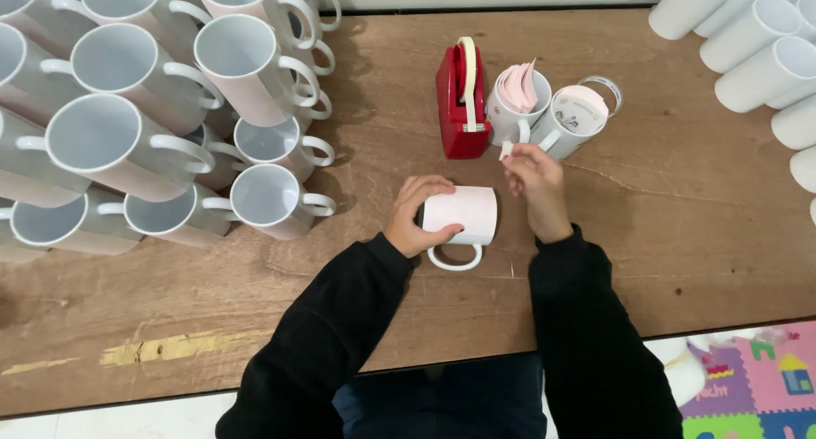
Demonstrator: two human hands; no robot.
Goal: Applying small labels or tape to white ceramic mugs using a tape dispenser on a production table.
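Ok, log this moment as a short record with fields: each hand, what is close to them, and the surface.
left hand: the left hand grips a white mug lying on its side, handle toward the person
right hand: the right hand pinches a small pale strip above the mug
behind the hands: a red tape dispenser; two upright mugs holding pink sheets and a roll
left side: stacked mugs on their sides
right side: stacked white cylinders
surface: wooden table
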